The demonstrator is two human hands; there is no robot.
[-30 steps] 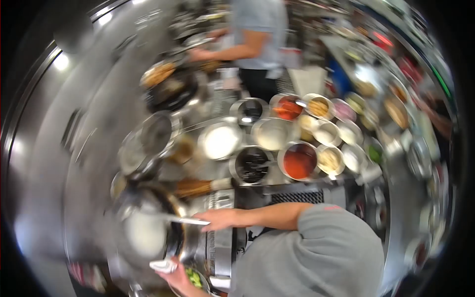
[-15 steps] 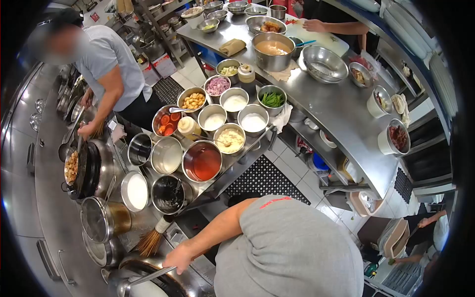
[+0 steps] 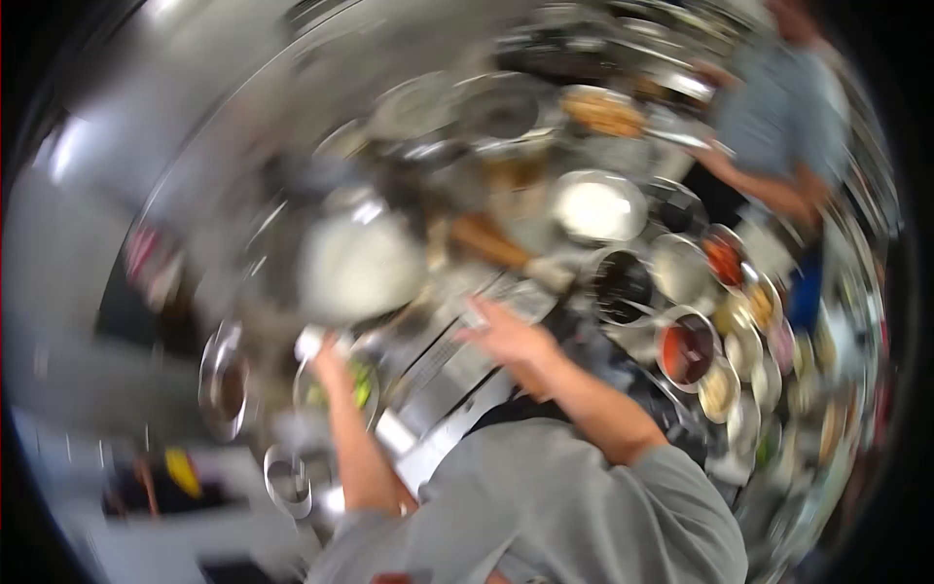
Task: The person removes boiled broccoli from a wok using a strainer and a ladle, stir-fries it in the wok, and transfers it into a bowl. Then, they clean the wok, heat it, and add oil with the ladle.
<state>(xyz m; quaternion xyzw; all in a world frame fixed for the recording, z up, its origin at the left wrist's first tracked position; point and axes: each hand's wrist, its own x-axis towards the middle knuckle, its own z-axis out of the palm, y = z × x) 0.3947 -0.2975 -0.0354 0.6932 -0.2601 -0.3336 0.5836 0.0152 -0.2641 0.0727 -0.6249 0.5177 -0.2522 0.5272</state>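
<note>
The view is smeared by motion. My left hand (image 3: 333, 365) is closed around a small white bundle that looks like a cloth (image 3: 309, 343), at the near edge of a wok (image 3: 413, 311) with whitish contents. Below that hand, partly hidden by my forearm, is a bowl with green pieces (image 3: 365, 384). My right hand (image 3: 511, 336) is stretched out over the counter to the right of the wok, fingers extended, with nothing visible in it. Beyond it lies a bamboo wok brush (image 3: 491, 241) with a pale end. I cannot make out the ladle.
Right of my right arm stand several metal pots: one with white contents (image 3: 598, 206), one with dark contents (image 3: 623, 284), one with red sauce (image 3: 687, 350). A co-worker (image 3: 778, 117) stands at the upper right near a pan of browned food (image 3: 603, 112). Another bowl (image 3: 226, 380) is at left.
The view has swung toward the wok, putting the pots and co-worker at the right. My right hand has left the ladle handle it held. My left hand has come into view.
</note>
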